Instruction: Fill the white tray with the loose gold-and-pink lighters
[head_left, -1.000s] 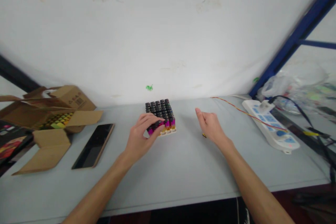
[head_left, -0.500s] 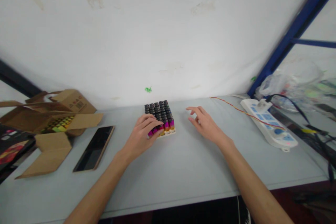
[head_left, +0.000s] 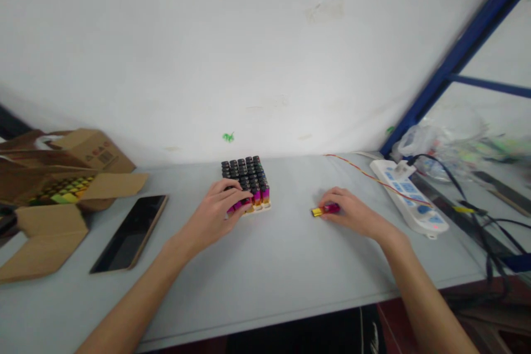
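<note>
A block of upright lighters [head_left: 244, 167] with black tops and purple-and-gold bodies stands in a white tray [head_left: 263, 209] near the wall. Over the tray's front left corner, my left hand [head_left: 219, 207] is closed, with thumb and fingers around a purple lighter [head_left: 234, 207] in the front row; the fingers partly cover it. Off to the right, my right hand [head_left: 344, 209] pinches a single purple-and-gold lighter [head_left: 318, 212], held sideways at the table surface with its gold end pointing left. The far end of that lighter is hidden under the fingers.
At left, an opened cardboard box [head_left: 112, 184] holds yellow and green lighters [head_left: 68, 191], its flaps spread over the table. A phone [head_left: 128, 234] lies beside it. On the right are a white power strip [head_left: 409, 196], a red-yellow wire [head_left: 365, 172], black cables and plastic bags [head_left: 431, 141].
My right hand, empty and open before, has moved right and down and now grips a lighter. My left hand stays at the tray's corner. The view has turned slightly right.
</note>
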Tool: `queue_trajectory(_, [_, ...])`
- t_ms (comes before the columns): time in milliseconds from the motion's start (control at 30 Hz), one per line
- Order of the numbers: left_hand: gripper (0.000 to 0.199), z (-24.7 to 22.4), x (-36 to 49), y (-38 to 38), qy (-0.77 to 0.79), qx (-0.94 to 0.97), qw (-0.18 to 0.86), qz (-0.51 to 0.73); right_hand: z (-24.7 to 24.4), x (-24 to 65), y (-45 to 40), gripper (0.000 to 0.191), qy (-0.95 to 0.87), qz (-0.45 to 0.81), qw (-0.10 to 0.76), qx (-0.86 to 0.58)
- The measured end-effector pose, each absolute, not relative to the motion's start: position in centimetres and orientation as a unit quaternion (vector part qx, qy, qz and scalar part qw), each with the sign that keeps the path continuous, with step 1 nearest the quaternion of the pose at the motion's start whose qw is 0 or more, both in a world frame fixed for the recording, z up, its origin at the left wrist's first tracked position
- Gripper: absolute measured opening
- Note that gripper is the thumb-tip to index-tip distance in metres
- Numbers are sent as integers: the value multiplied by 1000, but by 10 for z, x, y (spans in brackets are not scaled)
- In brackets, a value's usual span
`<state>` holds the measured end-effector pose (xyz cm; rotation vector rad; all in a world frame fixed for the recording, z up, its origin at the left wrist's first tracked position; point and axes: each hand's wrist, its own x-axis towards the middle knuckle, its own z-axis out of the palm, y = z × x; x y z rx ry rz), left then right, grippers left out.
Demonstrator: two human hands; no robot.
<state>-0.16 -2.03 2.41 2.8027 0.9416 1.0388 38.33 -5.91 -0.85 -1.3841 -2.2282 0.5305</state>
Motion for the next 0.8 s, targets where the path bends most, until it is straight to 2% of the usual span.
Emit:
queue_trajectory(133, [23,24,-4,-20,299,902,2,313,-3,374,-60,19,-790,213,241,-522])
queue_trajectory(333, [27,14,0,-22,326,885,-61,327,23,338,-44,24,-777,260,331,-468])
queue_trajectory(467, [36,17,-2,-25,303,887,-62,343,41,307,-27,28,-739,377,389,-400])
queue_trajectory(567, [38,26,1,-37,304,852,-48,423,51,285,-22,33,-700,459,419,-351])
queue_trajectory(667, [26,33,10,-51,335,806,7,488,56,269,-24,34,-682,511,419,-314])
queue_trajectory(800, [18,31,22,-59,377,771,194,476,51,260,-27,31,-689,560,385,-254])
